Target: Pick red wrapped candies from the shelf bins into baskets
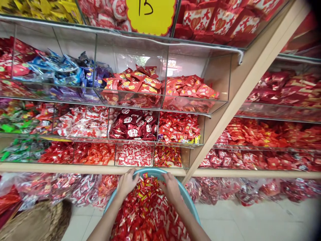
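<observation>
A wide teal basin [193,204] full of small wrapped candies [145,211], mostly red, stands just before the lowest shelf. My left hand [127,183] is closed over its far left rim, with the fingertips partly hidden. At the far right, my right hand [171,187] is just inside the rim, over the candies. Its fingers are bent and slightly apart, with nothing visible in them. Directly beyond the basin, clear shelf bins hold white-and-red candies [134,154] and red-and-yellow candies [168,156].
Tiered shelves of clear bins hold dark red packets [134,124] and blue packets [61,68]. A yellow price sign [151,16] hangs above. Slanting down the right is a wooden divider [250,90]. Bagged sweets [85,190] sit underneath; a woven basket [37,219] stands lower left.
</observation>
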`<act>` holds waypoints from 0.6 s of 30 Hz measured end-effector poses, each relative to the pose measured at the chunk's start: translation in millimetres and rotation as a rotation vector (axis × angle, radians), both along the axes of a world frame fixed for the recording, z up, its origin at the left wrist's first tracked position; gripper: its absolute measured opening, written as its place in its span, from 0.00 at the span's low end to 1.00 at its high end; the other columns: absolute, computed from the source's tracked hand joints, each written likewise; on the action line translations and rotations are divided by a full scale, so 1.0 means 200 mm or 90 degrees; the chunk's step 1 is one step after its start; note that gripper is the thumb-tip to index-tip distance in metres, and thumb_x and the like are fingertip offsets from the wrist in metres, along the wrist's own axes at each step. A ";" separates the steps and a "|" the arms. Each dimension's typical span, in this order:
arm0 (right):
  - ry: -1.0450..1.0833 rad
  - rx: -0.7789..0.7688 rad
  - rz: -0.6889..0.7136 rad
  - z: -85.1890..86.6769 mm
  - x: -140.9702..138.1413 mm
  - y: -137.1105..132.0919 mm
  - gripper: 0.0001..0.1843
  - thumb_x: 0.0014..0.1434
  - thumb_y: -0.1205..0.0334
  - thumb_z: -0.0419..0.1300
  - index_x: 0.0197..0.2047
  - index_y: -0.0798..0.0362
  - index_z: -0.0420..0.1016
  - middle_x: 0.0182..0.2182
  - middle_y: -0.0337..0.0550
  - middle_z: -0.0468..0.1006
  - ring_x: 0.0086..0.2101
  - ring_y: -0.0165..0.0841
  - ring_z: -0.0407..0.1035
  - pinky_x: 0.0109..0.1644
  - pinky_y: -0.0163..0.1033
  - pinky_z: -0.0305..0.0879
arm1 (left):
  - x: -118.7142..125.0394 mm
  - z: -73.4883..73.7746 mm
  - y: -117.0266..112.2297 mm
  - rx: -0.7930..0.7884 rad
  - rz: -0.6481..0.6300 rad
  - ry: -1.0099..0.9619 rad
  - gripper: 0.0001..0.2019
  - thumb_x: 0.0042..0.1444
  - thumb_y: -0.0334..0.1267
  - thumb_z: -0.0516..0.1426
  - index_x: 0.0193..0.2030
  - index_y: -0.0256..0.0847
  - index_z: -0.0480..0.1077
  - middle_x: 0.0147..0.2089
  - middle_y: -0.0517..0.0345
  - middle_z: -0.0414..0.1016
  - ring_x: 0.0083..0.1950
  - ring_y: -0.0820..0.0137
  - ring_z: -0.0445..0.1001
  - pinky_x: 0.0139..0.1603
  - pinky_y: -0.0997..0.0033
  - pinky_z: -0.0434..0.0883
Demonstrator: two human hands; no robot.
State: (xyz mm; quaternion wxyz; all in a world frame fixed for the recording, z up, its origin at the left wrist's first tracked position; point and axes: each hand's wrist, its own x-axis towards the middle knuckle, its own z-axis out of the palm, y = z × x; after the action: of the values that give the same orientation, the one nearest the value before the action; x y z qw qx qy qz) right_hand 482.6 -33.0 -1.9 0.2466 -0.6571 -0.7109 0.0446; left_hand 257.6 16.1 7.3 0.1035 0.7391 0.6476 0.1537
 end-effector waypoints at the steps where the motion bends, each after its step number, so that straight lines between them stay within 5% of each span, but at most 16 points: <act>1: 0.021 0.024 0.002 0.03 0.02 0.03 0.13 0.58 0.61 0.50 0.46 0.50 0.66 0.40 0.46 0.70 0.41 0.38 0.64 0.43 0.41 0.60 | 0.00 0.00 0.00 -0.004 0.003 0.000 0.18 0.58 0.49 0.43 0.48 0.45 0.66 0.43 0.55 0.76 0.38 0.67 0.75 0.36 0.73 0.64; 7: 0.022 0.094 -0.014 0.16 0.17 0.28 0.15 0.59 0.63 0.45 0.47 0.52 0.65 0.41 0.47 0.69 0.42 0.36 0.62 0.46 0.41 0.60 | 0.01 -0.02 0.01 -0.007 0.005 -0.012 0.19 0.58 0.49 0.43 0.49 0.44 0.65 0.47 0.55 0.74 0.43 0.65 0.74 0.40 0.71 0.65; 13: -0.109 -0.041 -0.109 0.18 0.26 0.61 0.25 0.58 0.55 0.49 0.57 0.56 0.59 0.55 0.59 0.60 0.53 0.47 0.55 0.52 0.48 0.54 | 0.00 -0.02 0.00 -0.012 0.002 -0.019 0.17 0.58 0.46 0.43 0.48 0.44 0.65 0.47 0.55 0.74 0.42 0.67 0.74 0.40 0.72 0.65; 18: -0.136 -0.165 -0.076 0.19 0.30 0.78 0.29 0.57 0.47 0.48 0.55 0.57 0.62 0.54 0.58 0.65 0.56 0.49 0.54 0.57 0.51 0.45 | 0.00 -0.01 0.00 -0.016 -0.002 -0.034 0.16 0.59 0.45 0.44 0.47 0.44 0.65 0.46 0.55 0.74 0.43 0.69 0.73 0.41 0.73 0.64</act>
State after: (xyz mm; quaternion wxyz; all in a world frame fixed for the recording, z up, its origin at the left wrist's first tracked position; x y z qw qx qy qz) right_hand 543.2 123.6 36.2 0.0849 -0.7254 -0.6812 0.0507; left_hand 257.9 16.1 5.7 0.1303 0.7342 0.6455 0.1652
